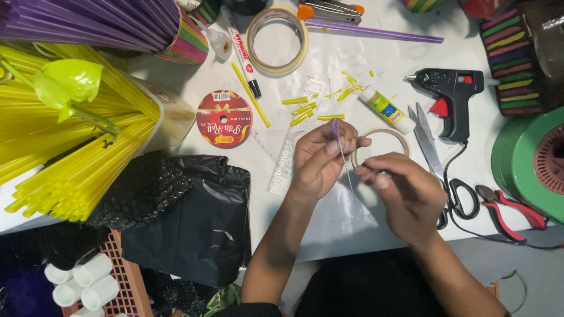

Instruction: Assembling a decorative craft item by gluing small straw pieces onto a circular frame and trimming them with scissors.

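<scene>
Left hand [317, 158] pinching purple strip [336, 132], right hand [405, 191] just beside

Red round ribbon label [224, 118]; perhaps glue-bottle label [385, 107].

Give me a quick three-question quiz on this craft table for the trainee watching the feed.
1. True or false: the left hand pinches a thin purple strip.
2. Which tool lies just right of the right hand? A) scissors B) stapler C) pliers
3. Fill in: the black glue gun lies right of the white ____ bottle.

Key: 1 true; 2 A; 3 glue.
</scene>
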